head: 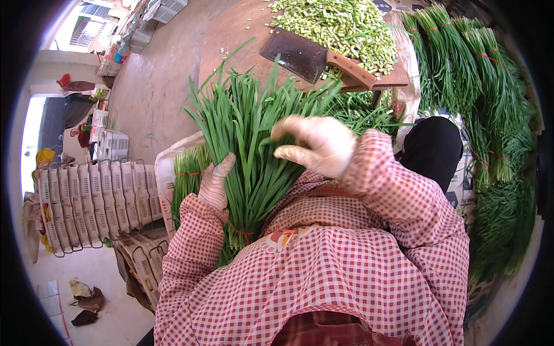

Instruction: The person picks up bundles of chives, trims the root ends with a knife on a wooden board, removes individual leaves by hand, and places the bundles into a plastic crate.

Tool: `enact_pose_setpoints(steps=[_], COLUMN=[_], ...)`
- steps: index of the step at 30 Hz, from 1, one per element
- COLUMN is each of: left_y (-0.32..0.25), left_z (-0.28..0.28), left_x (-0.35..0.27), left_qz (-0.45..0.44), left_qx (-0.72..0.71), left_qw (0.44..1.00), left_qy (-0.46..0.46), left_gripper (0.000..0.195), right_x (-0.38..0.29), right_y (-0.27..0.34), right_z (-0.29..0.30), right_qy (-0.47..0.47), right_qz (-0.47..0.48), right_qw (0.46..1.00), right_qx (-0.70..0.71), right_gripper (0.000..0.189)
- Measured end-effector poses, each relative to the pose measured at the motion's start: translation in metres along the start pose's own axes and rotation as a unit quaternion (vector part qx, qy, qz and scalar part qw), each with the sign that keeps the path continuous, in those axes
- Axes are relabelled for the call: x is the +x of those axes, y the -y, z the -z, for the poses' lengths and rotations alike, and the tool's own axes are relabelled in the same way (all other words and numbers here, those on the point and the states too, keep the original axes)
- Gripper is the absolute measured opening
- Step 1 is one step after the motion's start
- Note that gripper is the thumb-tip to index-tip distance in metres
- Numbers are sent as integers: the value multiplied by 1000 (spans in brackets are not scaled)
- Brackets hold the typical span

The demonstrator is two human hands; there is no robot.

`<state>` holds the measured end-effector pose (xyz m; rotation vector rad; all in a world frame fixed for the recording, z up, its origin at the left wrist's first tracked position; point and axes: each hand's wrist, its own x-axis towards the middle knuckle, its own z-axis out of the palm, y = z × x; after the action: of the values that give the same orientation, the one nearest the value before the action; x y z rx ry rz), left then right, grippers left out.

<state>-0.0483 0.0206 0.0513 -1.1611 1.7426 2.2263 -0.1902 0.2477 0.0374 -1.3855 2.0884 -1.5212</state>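
A large bunch of green garlic chives (246, 142) stands against my front, leaves pointing away from me, with a red band round its stem end near my apron. My left hand (218, 179), in a striped pale glove, supports its left side, thumb on the leaves. At the right side of the leaves is my right hand (318, 145) in a whitish glove, blurred, thumb and fingers apart. Beyond the leaf tips a cleaver (298, 54) with a wooden handle lies on a wooden board (242, 47), beside a heap of chopped stem pieces (342, 32).
Banded chive bunches (489, 86) are piled at the right. More bunches (188, 166) stand in a white crate (164, 164) at my left. Loose leaves (363, 119) lie below the board's near edge. Stacked white crates (97, 203) stand farther left.
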Motion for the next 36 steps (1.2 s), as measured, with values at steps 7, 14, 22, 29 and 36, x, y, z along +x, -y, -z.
enact_pose_setpoints(steps=[7, 14, 22, 29, 36], left_y=[-9, -27, -16, -37, 25], left_z=[13, 6, -43, -12, -28], left_x=[-31, -55, -75, -29, 6], left_qz=[-70, -215, -254, -181, -101], left_qx=[3, 92, 494, 586, 329], left_qw=[995, 964, 794, 773, 889], left_qy=[-65, -129, 249, 163, 302], left_gripper=[67, 66, 77, 71, 121], right_x=[-7, -41, -36, -46, -43], right_y=[-44, -50, -55, -65, -72], right_z=[19, -34, -78, -58, -29], right_qy=[-282, -221, -43, -136, -156], right_qz=[-220, -471, -466, -445, -430], right_qw=[915, 663, 537, 585, 644], right_qx=[189, 538, 702, 665, 613], right_gripper=[25, 18, 54, 56, 59])
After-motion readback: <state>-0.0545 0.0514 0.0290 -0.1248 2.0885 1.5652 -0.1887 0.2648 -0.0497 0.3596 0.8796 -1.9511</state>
